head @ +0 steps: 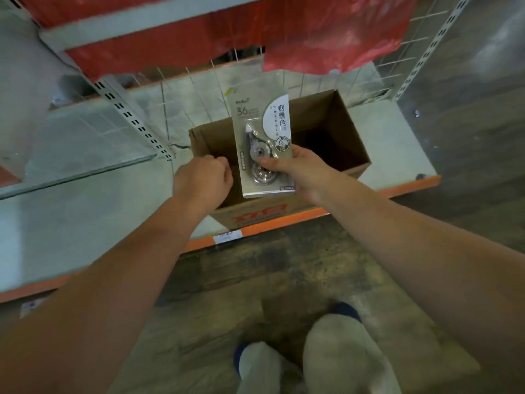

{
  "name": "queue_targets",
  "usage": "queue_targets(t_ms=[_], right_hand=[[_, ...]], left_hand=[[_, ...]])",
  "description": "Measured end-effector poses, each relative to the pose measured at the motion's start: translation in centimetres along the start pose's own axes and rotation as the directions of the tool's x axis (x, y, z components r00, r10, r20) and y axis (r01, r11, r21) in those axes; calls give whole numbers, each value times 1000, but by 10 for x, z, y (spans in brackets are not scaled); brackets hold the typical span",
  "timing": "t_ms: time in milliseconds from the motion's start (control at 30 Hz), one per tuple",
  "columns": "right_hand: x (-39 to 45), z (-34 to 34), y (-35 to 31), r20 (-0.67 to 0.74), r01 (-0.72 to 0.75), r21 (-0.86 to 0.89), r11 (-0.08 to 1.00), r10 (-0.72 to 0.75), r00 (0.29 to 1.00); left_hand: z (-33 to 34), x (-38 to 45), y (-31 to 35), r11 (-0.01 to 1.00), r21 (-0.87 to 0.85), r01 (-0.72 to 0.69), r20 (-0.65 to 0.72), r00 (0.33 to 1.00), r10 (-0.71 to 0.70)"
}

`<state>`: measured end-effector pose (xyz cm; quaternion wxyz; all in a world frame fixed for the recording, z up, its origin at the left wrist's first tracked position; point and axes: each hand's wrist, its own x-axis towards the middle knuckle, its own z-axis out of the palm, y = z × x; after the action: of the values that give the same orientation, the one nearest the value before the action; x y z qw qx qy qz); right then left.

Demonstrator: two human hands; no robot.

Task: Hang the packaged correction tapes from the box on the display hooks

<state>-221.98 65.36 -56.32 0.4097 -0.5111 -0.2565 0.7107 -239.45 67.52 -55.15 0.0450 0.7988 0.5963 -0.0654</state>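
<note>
— What do you have in hand?

— My right hand (295,169) pinches a packaged correction tape (262,143) by its lower half, thumb across the front, card upright over the open cardboard box (335,129). My left hand (203,180) is curled at the box's near-left rim; I can't tell whether it holds anything.

— Room to move?

— The box sits on a pale shelf (85,200) with an orange front edge, its near wall almost flush with that edge. Slotted uprights (133,120) stand left and right, wire grid (199,89) behind the box, and red plastic sheeting (312,38) hangs low above it. Open shelf lies left of the box.

— Any writing?

— The card reads "36" at top left, with the Chinese characters 烟熏色 on a white panel. Red lettering on the box front is blurred, and a price tag (227,237) on the shelf edge is unreadable.
</note>
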Motion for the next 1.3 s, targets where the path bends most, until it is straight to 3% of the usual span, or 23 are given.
queue_targets(t_ms=[233,633,1000,1300], right_hand=[[-81,26,-3,-31,-41,57,998,43,999],[-277,16,-54,-7,94,-108,990,-95,995],[-439,25,-208,18,343,-257,903,-350,937],[-469,34,-331,-3,546,-265,795,-567,823]], left_hand=[[-48,-73,15,997,-51,59,40,998,-57],[-164,-206,98,998,-5,62,36,997,-62],[-353,-261,159,997,17,-73,-131,989,74],[-476,-218,166,984,76,-158,-348,921,175]])
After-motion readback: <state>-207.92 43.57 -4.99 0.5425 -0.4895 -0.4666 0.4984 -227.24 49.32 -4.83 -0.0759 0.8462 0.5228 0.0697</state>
